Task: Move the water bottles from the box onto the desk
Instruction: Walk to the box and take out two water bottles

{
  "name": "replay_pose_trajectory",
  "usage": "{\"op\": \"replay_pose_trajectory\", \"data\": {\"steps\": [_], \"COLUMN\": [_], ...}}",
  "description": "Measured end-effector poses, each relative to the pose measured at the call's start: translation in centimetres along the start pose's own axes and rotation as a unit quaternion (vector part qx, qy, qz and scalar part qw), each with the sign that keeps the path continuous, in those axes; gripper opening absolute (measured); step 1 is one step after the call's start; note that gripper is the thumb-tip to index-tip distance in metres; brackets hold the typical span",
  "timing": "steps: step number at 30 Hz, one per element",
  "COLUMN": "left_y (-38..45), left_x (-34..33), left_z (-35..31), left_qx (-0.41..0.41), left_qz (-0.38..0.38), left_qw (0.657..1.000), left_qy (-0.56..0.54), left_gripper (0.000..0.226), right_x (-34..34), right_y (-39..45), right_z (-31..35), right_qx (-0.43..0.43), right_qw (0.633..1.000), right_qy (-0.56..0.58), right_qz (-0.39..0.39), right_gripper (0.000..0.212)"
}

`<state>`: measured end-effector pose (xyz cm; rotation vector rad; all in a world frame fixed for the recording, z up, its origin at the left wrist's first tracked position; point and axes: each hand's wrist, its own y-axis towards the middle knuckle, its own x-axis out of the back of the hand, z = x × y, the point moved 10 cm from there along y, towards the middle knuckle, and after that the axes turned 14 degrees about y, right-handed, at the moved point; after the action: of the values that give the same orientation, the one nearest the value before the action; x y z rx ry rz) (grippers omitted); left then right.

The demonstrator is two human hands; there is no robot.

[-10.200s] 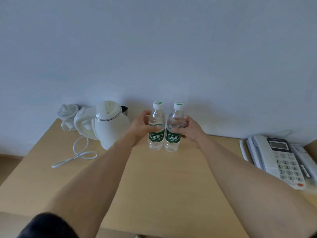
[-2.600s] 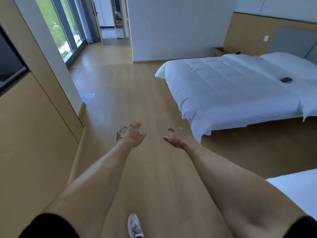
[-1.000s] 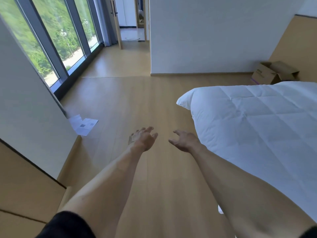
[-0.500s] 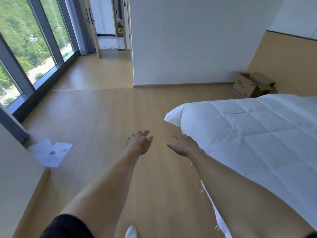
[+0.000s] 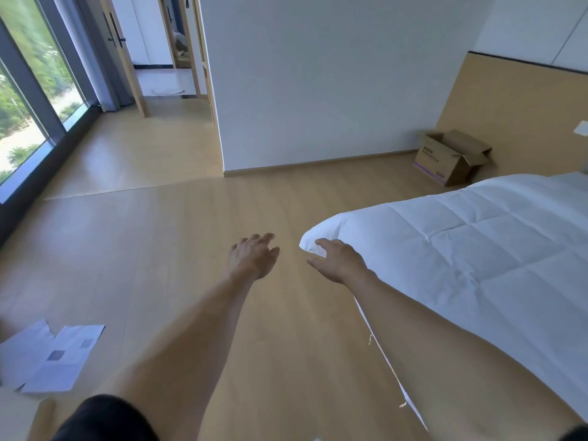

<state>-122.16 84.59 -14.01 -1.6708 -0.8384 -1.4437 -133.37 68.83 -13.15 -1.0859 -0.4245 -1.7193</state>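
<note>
Both hands are held out ahead, empty. The left hand (image 5: 253,256) is shown palm down with the fingers loosely spread. The right hand (image 5: 338,261) is likewise relaxed and parted, with nothing gripped, and is seen against the near corner of the bed (image 5: 477,249); whether the quilt is touched cannot be told.

The box (image 5: 451,155) is set on the floor (image 5: 159,249) by the far wall, beside the wooden headboard panel, well apart from both hands. Its flaps are folded outward. No bottles can be seen from this angle; the interior is hidden. The worktop is not in view.

The step in hand is judged to be the approach to the box. The following is advised:

1. The bed corner should be rounded on the open floor side, so that the quilt edge is not caught.
2. The papers (image 5: 47,358) lying on the floor at the left should be kept out of the path.
3. The box should be faced from its open top before any reach is made.
4. One bottle per hand should be taken by the body, held upright.
</note>
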Motion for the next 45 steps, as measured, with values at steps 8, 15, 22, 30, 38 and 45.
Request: {"op": "replay_pose_trajectory", "data": {"steps": [8, 15, 22, 30, 38, 45], "left_y": [13.9, 28.7, 39.6, 53.7, 70.6, 83.6], "left_x": [1.0, 4.8, 6.6, 5.8, 6.5, 9.8], "left_z": [1.9, 3.5, 2.9, 2.4, 2.6, 2.7], "left_qx": [0.010, 0.050, 0.055, 0.028, -0.045, -0.096], "left_qz": [0.001, -0.001, -0.004, 0.006, 0.015, 0.024], "left_qw": [1.000, 0.999, 0.998, 1.000, 0.999, 0.995], "left_qy": [-0.002, 0.007, 0.010, -0.003, -0.002, 0.006], "left_gripper": [0.049, 0.049, 0.049, 0.052, 0.053, 0.053], "right_x": [0.2, 3.0, 6.1, 7.5, 10.1, 13.6], "right_y": [15.9, 31.6, 42.9, 54.0, 68.1, 77.8], "right_z": [0.9, 2.4, 3.1, 2.0, 2.5, 4.3], "right_qx": [0.000, 0.006, 0.012, -0.018, -0.085, -0.129], "right_qw": [1.000, 0.999, 0.999, 1.000, 0.996, 0.991], "right_qy": [0.027, 0.036, 0.006, 0.001, -0.002, 0.009], "right_qz": [0.009, 0.023, 0.034, 0.021, -0.008, -0.044], "right_gripper": [0.062, 0.062, 0.062, 0.059, 0.061, 0.061]}}
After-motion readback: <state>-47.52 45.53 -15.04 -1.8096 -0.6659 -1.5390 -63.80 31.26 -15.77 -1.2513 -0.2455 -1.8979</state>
